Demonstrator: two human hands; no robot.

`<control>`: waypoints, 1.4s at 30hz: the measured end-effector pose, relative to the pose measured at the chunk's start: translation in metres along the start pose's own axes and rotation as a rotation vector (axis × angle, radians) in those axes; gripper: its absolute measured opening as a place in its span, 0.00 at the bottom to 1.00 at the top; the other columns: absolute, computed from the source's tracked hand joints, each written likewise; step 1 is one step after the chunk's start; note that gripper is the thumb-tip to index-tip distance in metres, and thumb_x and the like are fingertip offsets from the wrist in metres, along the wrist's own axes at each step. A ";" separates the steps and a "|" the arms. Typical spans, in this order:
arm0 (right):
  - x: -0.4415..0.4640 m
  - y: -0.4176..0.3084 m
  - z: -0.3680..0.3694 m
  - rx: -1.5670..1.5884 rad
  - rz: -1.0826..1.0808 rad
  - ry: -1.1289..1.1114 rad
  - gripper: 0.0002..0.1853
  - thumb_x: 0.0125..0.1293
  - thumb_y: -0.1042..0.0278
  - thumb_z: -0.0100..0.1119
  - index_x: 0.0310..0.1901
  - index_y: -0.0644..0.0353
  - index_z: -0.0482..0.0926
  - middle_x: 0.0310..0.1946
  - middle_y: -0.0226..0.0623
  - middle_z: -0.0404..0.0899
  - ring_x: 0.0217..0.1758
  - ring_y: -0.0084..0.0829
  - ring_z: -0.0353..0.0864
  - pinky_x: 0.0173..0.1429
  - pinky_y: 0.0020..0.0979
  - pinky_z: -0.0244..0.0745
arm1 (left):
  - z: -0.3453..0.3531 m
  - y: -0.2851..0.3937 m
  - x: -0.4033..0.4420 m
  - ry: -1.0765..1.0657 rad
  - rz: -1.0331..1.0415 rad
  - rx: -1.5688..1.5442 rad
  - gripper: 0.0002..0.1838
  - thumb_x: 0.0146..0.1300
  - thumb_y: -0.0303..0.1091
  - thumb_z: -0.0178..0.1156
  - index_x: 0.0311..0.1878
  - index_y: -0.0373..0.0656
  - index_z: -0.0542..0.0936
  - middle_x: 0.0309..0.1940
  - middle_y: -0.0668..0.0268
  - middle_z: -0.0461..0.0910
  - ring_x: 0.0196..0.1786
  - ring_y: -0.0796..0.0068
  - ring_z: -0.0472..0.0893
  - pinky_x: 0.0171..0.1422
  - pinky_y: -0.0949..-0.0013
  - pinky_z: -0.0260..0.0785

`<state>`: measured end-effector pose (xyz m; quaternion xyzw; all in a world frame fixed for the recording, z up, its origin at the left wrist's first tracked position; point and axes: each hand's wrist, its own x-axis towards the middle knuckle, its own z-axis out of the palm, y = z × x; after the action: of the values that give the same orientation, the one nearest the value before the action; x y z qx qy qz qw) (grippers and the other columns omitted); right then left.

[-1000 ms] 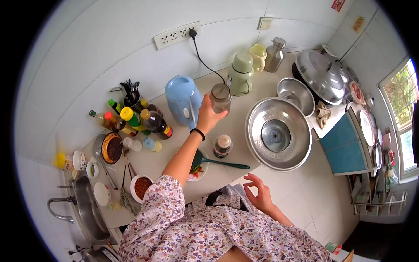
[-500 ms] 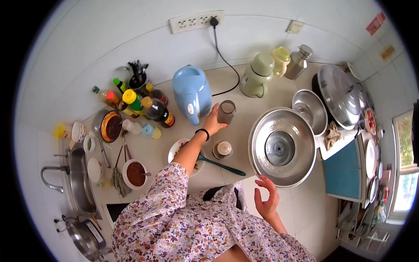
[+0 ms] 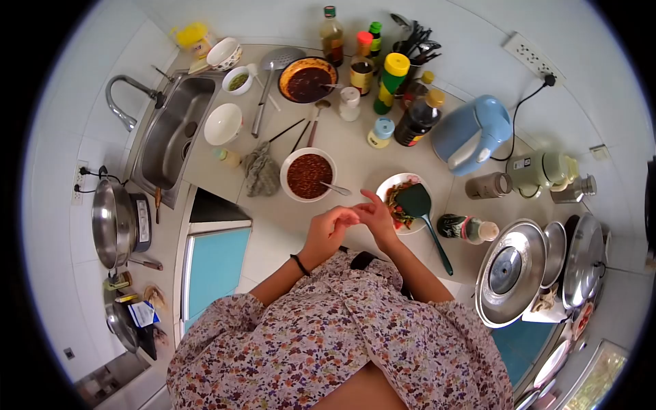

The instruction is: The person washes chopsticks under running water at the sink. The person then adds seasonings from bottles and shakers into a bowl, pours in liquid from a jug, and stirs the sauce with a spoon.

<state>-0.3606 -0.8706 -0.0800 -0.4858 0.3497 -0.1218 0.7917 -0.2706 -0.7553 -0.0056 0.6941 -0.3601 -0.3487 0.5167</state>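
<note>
My left hand (image 3: pixel 329 231), with a black band at the wrist, is closed, its curled fingertips meeting the fingers of my right hand (image 3: pixel 377 217). Anything between them is hidden. The right hand's fingers are partly spread. Both hands are above the counter's front edge, between a white bowl of red-brown sauce (image 3: pixel 309 175) with a spoon and a plate of chopped vegetables (image 3: pixel 399 217). A dark green spatula (image 3: pixel 416 200) rests across that plate. To its right lies a dark-labelled bottle (image 3: pixel 468 228) with a pale cap. The greyish jar (image 3: pixel 484 186) is by the blue kettle (image 3: pixel 473 133), away from both hands.
Sauce bottles (image 3: pixel 419 116) and a utensil holder line the wall. A pan of dark sauce (image 3: pixel 307 80), a ladle, small bowls and a cloth (image 3: pixel 261 172) are at the back left, near the sink (image 3: pixel 172 130). Metal basins (image 3: pixel 509 273) are at the right.
The view has swung left toward the sink. My left hand has let go of the jar, which remains near the kettle, and has come back to meet my right hand in front of my body.
</note>
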 end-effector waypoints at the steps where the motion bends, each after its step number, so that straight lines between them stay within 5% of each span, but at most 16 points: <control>1: 0.013 0.005 0.014 0.051 0.059 0.030 0.25 0.55 0.69 0.63 0.54 0.65 0.69 0.26 0.30 0.75 0.28 0.17 0.71 0.33 0.17 0.66 | -0.013 -0.009 -0.015 0.011 0.001 -0.008 0.13 0.58 0.16 0.40 0.41 0.33 0.74 0.35 0.61 0.79 0.42 0.74 0.79 0.48 0.73 0.71; 3: 0.045 0.023 0.045 0.293 0.011 0.110 0.19 0.59 0.66 0.60 0.51 0.64 0.74 0.20 0.22 0.65 0.21 0.15 0.58 0.25 0.18 0.54 | -0.048 -0.041 -0.045 0.260 -0.170 -0.049 0.12 0.57 0.16 0.43 0.39 0.35 0.75 0.31 0.61 0.79 0.36 0.74 0.80 0.43 0.74 0.71; 6: 0.050 0.022 0.050 0.131 -0.034 0.141 0.15 0.63 0.63 0.56 0.47 0.64 0.77 0.20 0.23 0.67 0.20 0.15 0.61 0.25 0.19 0.57 | -0.072 -0.072 -0.070 0.408 -0.238 0.003 0.13 0.57 0.16 0.42 0.39 0.36 0.75 0.30 0.62 0.79 0.35 0.74 0.80 0.42 0.74 0.71; 8: 0.047 0.017 0.053 -0.300 -0.230 0.141 0.14 0.65 0.61 0.51 0.44 0.63 0.78 0.18 0.26 0.69 0.19 0.16 0.65 0.25 0.21 0.62 | -0.082 -0.080 -0.077 0.436 -0.270 -0.012 0.13 0.56 0.16 0.42 0.39 0.36 0.75 0.30 0.62 0.79 0.35 0.75 0.79 0.41 0.74 0.71; 14: 0.028 -0.003 0.065 -0.622 -0.309 0.181 0.11 0.64 0.66 0.50 0.38 0.66 0.78 0.17 0.36 0.74 0.18 0.26 0.73 0.26 0.27 0.67 | -0.108 -0.103 -0.075 0.455 -0.347 -0.060 0.14 0.55 0.17 0.40 0.40 0.35 0.74 0.30 0.63 0.78 0.35 0.76 0.78 0.42 0.75 0.71; 23: 0.039 -0.017 0.067 -0.650 -0.362 0.305 0.10 0.64 0.69 0.49 0.38 0.67 0.77 0.20 0.39 0.77 0.18 0.28 0.76 0.26 0.28 0.70 | -0.115 -0.113 -0.073 0.426 -0.335 -0.115 0.14 0.56 0.17 0.40 0.40 0.35 0.74 0.31 0.63 0.78 0.36 0.76 0.78 0.42 0.75 0.71; 31: 0.050 -0.018 0.086 -0.648 -0.487 0.117 0.09 0.64 0.71 0.50 0.42 0.63 0.77 0.28 0.39 0.77 0.26 0.26 0.79 0.31 0.26 0.72 | -0.123 -0.112 -0.077 0.457 -0.352 -0.140 0.13 0.56 0.17 0.40 0.38 0.35 0.74 0.28 0.64 0.78 0.34 0.77 0.77 0.42 0.75 0.70; 36: 0.033 -0.021 0.092 -0.783 -0.645 -0.136 0.08 0.62 0.73 0.52 0.42 0.62 0.76 0.31 0.42 0.76 0.29 0.37 0.78 0.33 0.31 0.72 | -0.122 -0.115 -0.077 0.457 -0.353 -0.144 0.12 0.56 0.17 0.41 0.39 0.35 0.74 0.28 0.64 0.78 0.33 0.77 0.77 0.41 0.75 0.70; 42: 0.009 -0.023 0.074 -0.882 -0.586 -0.184 0.08 0.61 0.74 0.52 0.42 0.63 0.76 0.30 0.43 0.75 0.29 0.41 0.76 0.33 0.33 0.72 | -0.119 -0.119 -0.075 0.455 -0.350 -0.139 0.12 0.56 0.17 0.41 0.39 0.35 0.74 0.28 0.63 0.78 0.33 0.77 0.77 0.40 0.75 0.70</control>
<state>-0.3009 -0.8362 -0.0430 -0.8582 0.1464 -0.1361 0.4728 -0.1892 -0.6104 -0.0862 0.7689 -0.0852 -0.2917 0.5625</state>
